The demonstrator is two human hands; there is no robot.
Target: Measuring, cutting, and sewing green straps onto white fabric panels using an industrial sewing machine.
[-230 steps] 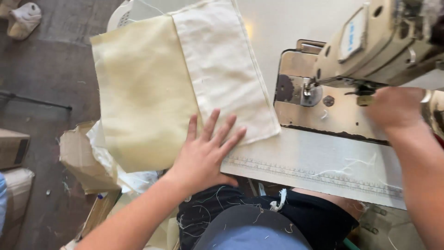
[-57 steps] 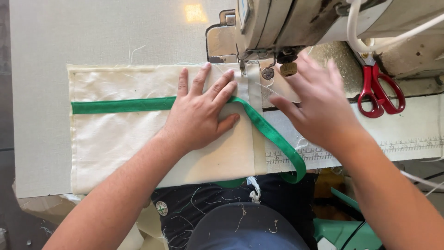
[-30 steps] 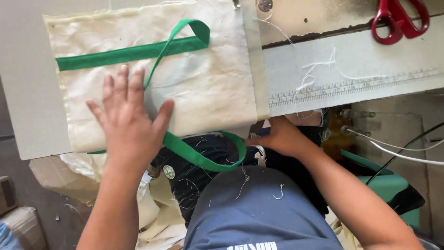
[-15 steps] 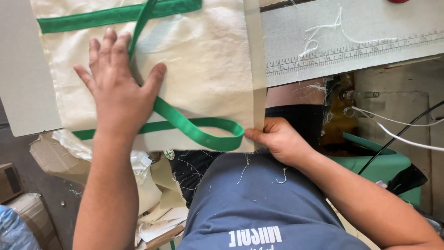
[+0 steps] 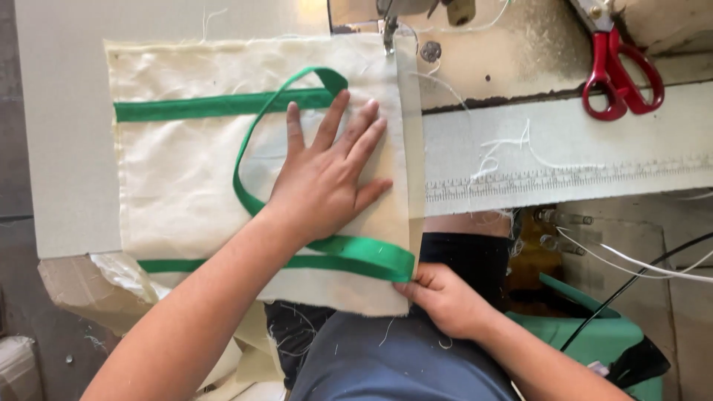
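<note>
Shifted up and to the right since half a second ago: left hand, now pressing flat nearer the middle of the cream fabric panel, fingers spread wide, pointing toward the sewing machine. Nearest the body, right hand pinching the near right corner of the panel where the green strap ends, thumb and fingers closed on strap and cloth edge together. Beyond that, strap running along the near edge, looping up under the left wrist and curving back to a fold near the far edge, joining a second straight green band. Panel lying flat on the grey table, near edge overhanging the lap. Farther right, red-handled scissors resting on the machine bed. Farthest, needle just at the panel's far right corner.
</note>
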